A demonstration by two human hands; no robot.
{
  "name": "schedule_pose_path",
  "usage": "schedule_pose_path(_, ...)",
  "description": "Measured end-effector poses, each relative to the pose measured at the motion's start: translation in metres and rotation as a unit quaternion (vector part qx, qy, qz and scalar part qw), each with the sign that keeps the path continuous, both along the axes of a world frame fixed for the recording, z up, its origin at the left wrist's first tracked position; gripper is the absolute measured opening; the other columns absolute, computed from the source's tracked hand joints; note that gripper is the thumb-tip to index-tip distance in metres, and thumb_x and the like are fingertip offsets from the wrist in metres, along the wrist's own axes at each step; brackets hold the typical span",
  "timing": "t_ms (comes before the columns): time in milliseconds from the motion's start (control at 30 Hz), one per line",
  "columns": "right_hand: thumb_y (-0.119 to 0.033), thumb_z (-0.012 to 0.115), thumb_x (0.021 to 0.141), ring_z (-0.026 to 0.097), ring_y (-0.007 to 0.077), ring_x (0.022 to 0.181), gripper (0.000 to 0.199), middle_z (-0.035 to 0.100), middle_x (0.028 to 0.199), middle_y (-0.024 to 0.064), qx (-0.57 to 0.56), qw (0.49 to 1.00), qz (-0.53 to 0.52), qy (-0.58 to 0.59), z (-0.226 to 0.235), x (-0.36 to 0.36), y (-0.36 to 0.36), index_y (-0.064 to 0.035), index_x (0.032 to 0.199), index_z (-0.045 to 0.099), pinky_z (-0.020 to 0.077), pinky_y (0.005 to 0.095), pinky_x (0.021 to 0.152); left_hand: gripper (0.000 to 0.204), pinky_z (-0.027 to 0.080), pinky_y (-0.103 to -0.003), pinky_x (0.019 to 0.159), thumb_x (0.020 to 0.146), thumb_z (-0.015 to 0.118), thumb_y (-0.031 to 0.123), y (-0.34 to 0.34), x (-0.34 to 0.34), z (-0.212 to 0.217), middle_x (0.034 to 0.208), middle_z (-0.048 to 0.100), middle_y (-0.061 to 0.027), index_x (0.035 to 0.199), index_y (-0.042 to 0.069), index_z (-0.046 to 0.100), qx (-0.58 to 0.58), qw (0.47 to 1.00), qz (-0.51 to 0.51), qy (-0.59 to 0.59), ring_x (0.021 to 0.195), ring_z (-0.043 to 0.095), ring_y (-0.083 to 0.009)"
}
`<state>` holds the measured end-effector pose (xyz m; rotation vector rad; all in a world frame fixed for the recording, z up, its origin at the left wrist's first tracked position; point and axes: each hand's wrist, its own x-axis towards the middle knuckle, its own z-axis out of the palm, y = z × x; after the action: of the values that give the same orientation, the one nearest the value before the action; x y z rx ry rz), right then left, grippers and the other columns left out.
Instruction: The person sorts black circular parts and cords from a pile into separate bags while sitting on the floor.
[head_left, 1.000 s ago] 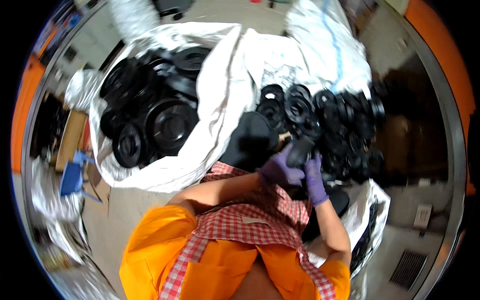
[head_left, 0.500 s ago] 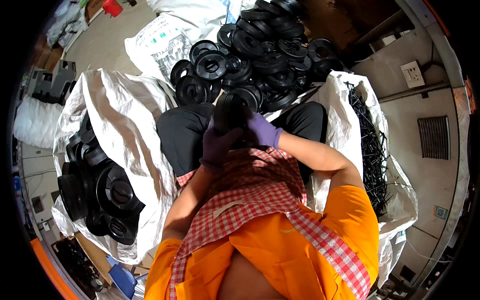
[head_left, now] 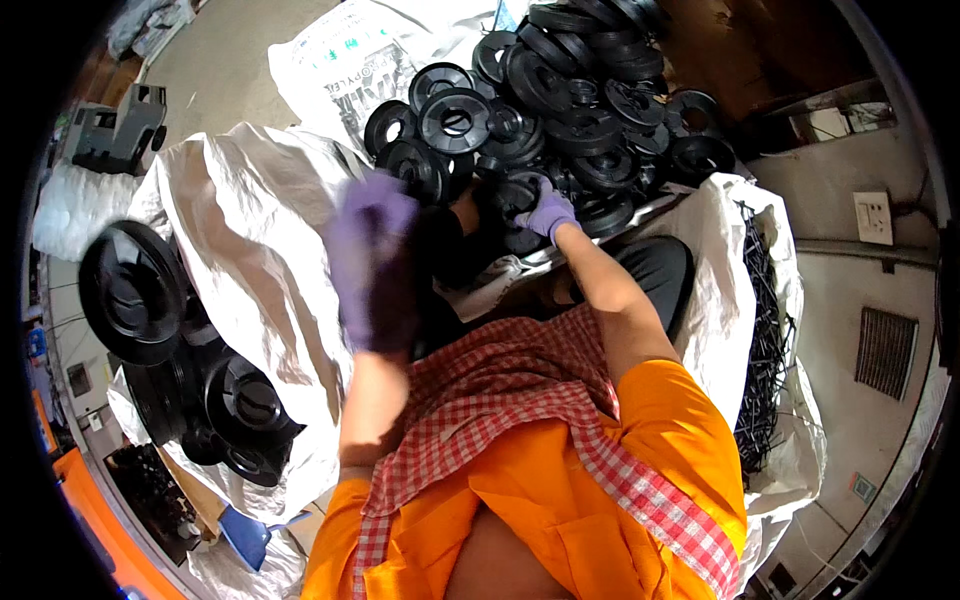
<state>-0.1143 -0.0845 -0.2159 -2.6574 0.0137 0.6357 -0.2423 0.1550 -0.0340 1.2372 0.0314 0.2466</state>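
My left hand (head_left: pixel 372 262), in a purple glove, is smeared by motion above the inner edge of the left white sack (head_left: pixel 262 230); its fingers cannot be made out. Over at the near side of the heap, my right hand (head_left: pixel 551 211), gloved in purple too, has its fingers closed on a black plastic wheel (head_left: pixel 512 196). More round black wheels (head_left: pixel 455 121) with hollow centres are piled around it. A large black wheel (head_left: pixel 132 292) appears at the top left of the left sack, tilted; whether it rests on the others or is in the air, I cannot tell.
A white sack (head_left: pixel 722 235) on the right holds many thin black rods (head_left: pixel 765 350). Beyond the heap's left lies a printed white sack (head_left: pixel 345 65). A grey wall with a socket (head_left: pixel 873 218) stands at the right. A blue plastic piece (head_left: pixel 245 538) lies at the lower left.
My hands were together on a black wheel over my lap. Now they are apart: the left has moved left, the right forward to the heap. A wheel has appeared atop the left sack.
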Motion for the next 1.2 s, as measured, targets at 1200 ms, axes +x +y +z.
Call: schedule_pose_path(1200, -0.008, 0.065, 0.067, 0.049, 0.0398, 0.107, 0.039, 0.049, 0.117, 0.0182, 0.291, 0.731, 0.532, -0.313, 0.151, -0.061, -0.017, -0.0054, 0.105, 0.057, 0.0430, 0.0469, 0.090, 0.036, 0.050, -0.029, 0.076, 0.079, 0.066, 0.015, -0.054, -0.001, -0.017, 0.098, 0.062, -0.0055, 0.112, 0.002, 0.056, -0.257, 0.870, -0.257, 0.334, 0.083, 0.061, -0.0167)
